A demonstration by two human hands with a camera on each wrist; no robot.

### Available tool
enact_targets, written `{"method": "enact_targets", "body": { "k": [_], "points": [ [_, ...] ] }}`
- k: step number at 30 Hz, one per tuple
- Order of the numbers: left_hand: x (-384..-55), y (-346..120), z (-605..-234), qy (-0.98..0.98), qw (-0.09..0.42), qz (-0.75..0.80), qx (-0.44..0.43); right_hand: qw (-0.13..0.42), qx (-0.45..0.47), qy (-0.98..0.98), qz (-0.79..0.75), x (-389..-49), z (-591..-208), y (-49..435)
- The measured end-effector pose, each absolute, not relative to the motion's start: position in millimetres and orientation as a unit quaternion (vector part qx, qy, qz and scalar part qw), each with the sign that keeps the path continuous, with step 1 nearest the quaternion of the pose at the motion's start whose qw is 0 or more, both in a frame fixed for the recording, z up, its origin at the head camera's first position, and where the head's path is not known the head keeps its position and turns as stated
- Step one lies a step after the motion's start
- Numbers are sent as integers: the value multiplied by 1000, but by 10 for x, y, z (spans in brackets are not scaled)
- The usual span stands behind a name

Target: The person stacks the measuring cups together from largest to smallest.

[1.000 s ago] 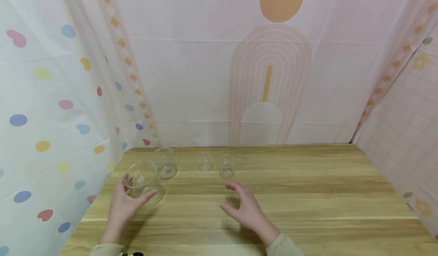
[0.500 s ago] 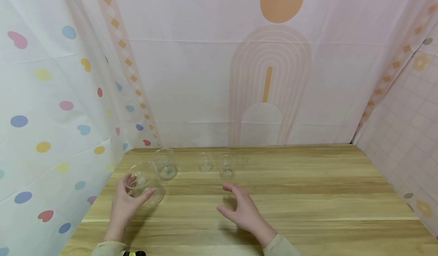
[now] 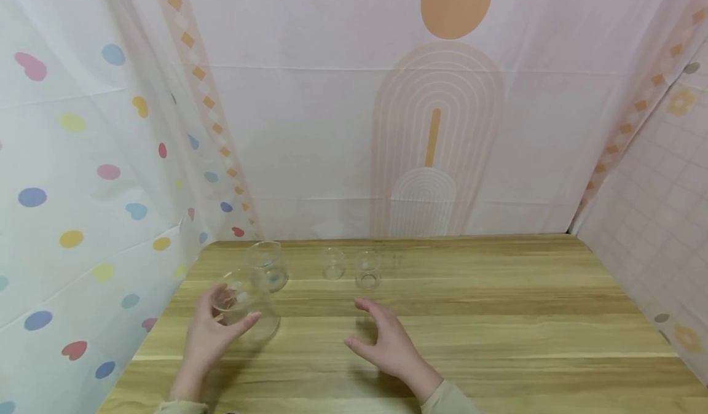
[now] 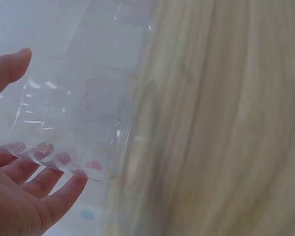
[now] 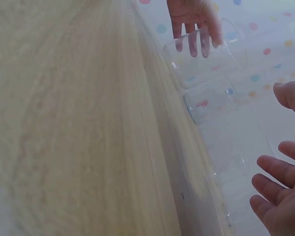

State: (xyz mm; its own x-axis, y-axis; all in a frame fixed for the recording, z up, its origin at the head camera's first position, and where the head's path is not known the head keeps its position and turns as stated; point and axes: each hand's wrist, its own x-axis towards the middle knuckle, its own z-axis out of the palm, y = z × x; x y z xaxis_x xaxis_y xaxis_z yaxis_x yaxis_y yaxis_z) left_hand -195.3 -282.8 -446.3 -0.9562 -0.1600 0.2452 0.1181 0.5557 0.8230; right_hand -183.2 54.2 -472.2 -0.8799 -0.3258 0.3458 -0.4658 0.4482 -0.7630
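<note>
One wooden table (image 3: 525,328) supports the glassware, its flat top presumably keeping round bases steady. Toward its left side is the big beaker (image 3: 254,304); whether its base touches wood I cannot tell. The left hand (image 3: 212,332) grips it, thumb on the near side and fingers round the left, probably because so wide a wall needs a broad spread. The right hand (image 3: 389,344) holds nothing, well apart from the left, thumb and fingers parted. The medium beaker (image 3: 271,263) stands upright just behind the big one; farther right, the small beaker (image 3: 368,271) and smallest beaker (image 3: 334,264) stand upright, likely for stability.
</note>
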Motion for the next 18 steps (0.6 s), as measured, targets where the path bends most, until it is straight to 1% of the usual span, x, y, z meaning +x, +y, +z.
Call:
{"method": "enact_targets", "body": {
  "k": [9,18],
  "points": [
    [-1835,-2615,-4336,-875,127,-467,-18,66,235,-840,485,-1807,-4708,547],
    [-1708,-2382,-4240,-872,123,-472,-48,77,239,-834,492,-1775,-4684,553]
  ]
}}
